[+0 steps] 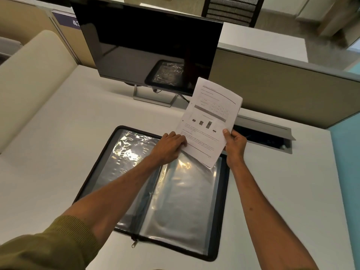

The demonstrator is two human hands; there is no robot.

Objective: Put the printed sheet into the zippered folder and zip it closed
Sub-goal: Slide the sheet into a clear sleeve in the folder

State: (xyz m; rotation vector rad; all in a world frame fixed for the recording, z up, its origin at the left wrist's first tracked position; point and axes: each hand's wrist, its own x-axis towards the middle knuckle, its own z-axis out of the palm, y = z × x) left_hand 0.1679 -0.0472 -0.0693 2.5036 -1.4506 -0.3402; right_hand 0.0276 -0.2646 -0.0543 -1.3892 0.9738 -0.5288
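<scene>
**Figure: Insertion step, head view.** The zippered folder (223,191) lies opened flat on the bench (58,143), with its clear sleeves facing up and its zipper pull (134,244) resting at the near edge. The printed sheet (210,117) is held tilted above the folder's far right part. Its lowest corner is at the far edge of the right-hand sleeve (185,201); whether the corner has entered the sleeve mouth cannot be told. The left hand (171,146) is closed on the sheet's lower left edge, with curled fingers pinching the paper. The right hand (234,143) grips the right edge, thumb laid across the printed face. A dark monitor (148,45) stands at the far side of the bench.

The step in hand appears to be feeding the sheet into the sleeve, and the zipping has not begun. The next move probably calls for squaring the sheet to the sleeve opening and sliding it toward the near edge. The thin plastic must not buckle the paper as it goes in. The folder can then be folded shut and the pull drawn round the rim.
</scene>
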